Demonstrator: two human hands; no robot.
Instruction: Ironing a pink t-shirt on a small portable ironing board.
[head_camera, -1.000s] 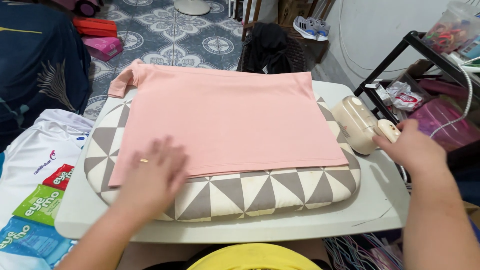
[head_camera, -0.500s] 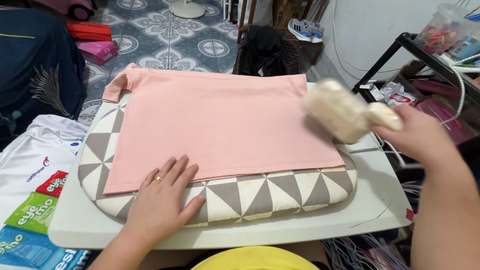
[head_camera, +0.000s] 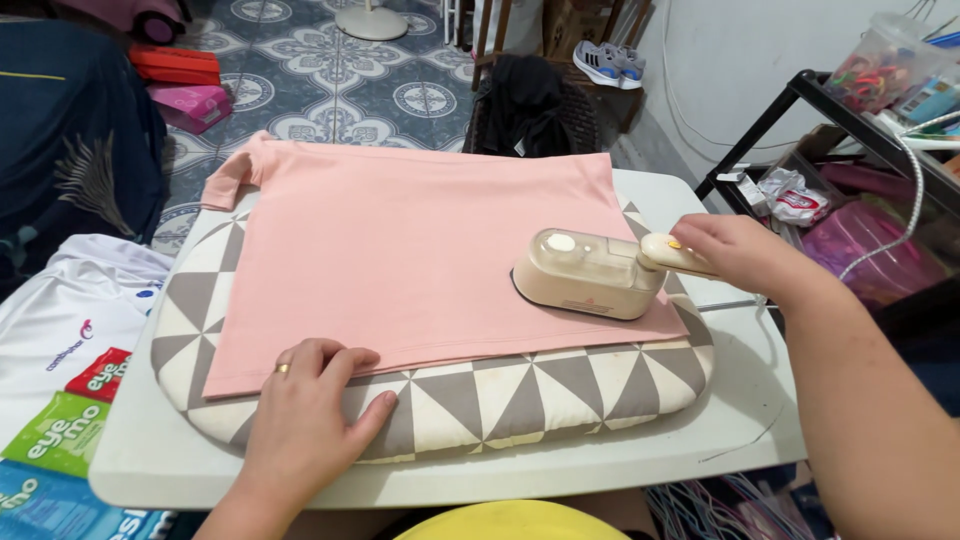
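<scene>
A pink T-shirt (head_camera: 400, 250) lies flat on a padded ironing mat (head_camera: 560, 385) with a grey and white triangle pattern. My right hand (head_camera: 735, 255) grips the handle of a small cream handheld iron (head_camera: 585, 275), which rests on the shirt's right side near the hem. My left hand (head_camera: 305, 410) lies flat with fingers spread on the shirt's lower hem and the mat's front edge, a ring on one finger.
The mat sits on a white table (head_camera: 745, 420). A white printed shirt (head_camera: 70, 330) lies at the left. A black shelf (head_camera: 850, 110) with boxes and bags stands at the right. A dark garment (head_camera: 530, 100), shoes (head_camera: 610, 65) and tiled floor lie beyond.
My right hand has carried the iron from the table's right edge and set it down on the shirt. My left hand slid slightly right along the hem.
</scene>
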